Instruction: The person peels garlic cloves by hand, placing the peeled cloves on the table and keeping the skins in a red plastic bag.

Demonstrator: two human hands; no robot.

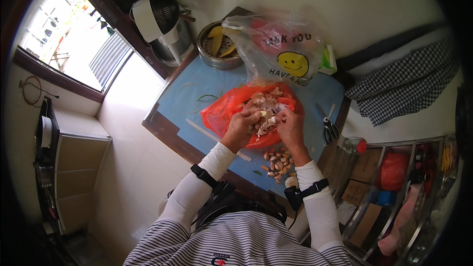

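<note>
Both my hands are over a red plastic bag [225, 109] whose opening shows a heap of dry garlic skins [264, 99]. Between the thumb and fingers of my left hand [244, 123] is a pale garlic clove [263, 113]. My right hand [291, 123] pinches a whitish piece of garlic skin [272, 120], close to the left fingertips. Unpeeled garlic cloves [279, 163] lie in a pile on the blue table cover [177, 118], nearer my body, with a whole garlic bulb [291, 181] beside them.
Beyond the red bag stand a clear printed plastic bag [273, 48] and a metal steamer pot [220, 62] with yellow pieces inside. Scissors [329, 127] lie at the table's right. A white appliance [162, 33] is at the back left, and a shelf rack [391, 192] stands at the right.
</note>
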